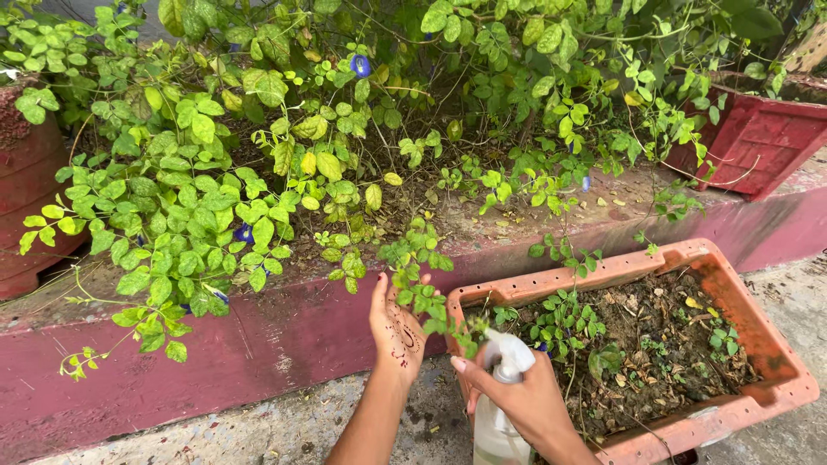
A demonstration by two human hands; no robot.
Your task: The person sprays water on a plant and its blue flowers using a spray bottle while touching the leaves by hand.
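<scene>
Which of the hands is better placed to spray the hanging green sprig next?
The right hand, probably: it already grips the white spray bottle, nozzle toward the sprig. The left hand is open behind the leaves.

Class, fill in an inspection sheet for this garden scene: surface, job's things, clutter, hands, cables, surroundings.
Surface: grey concrete ground below a maroon ledge.
Job's things: white spray bottle; leafy vine sprig; orange rectangular planter of soil and seedlings.
Clutter: dry leaves on the planter soil.
Hands: right hand grips the spray bottle; left hand open, lifting the sprig.
Cables: nothing seen.
Surroundings: climbing plant with blue flowers; red planter; round pot.
</scene>
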